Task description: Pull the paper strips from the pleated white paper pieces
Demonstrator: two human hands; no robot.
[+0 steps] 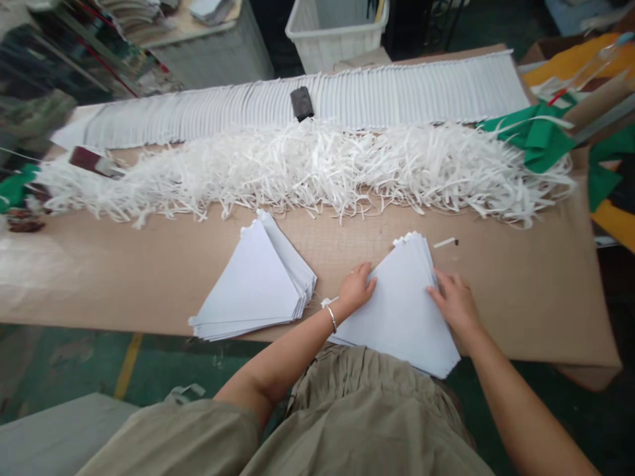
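Observation:
A stack of white triangular sheets (401, 311) lies at the near edge of the brown table (149, 264), overhanging it slightly. My left hand (356, 288) rests on the stack's left edge, fingers curled against the sheets. My right hand (454, 301) lies on the stack's right edge, fingers bent along it. A second stack of white triangles (258, 284) sits to the left, untouched. Behind both runs a long heap of white strips (317, 168).
A row of overlapped white pieces (397, 92) with a dark block (301, 103) on it lines the far table edge. Green fabric (536, 132) lies at the right, a white plastic crate (337, 30) beyond, a brush (92, 160) at the left.

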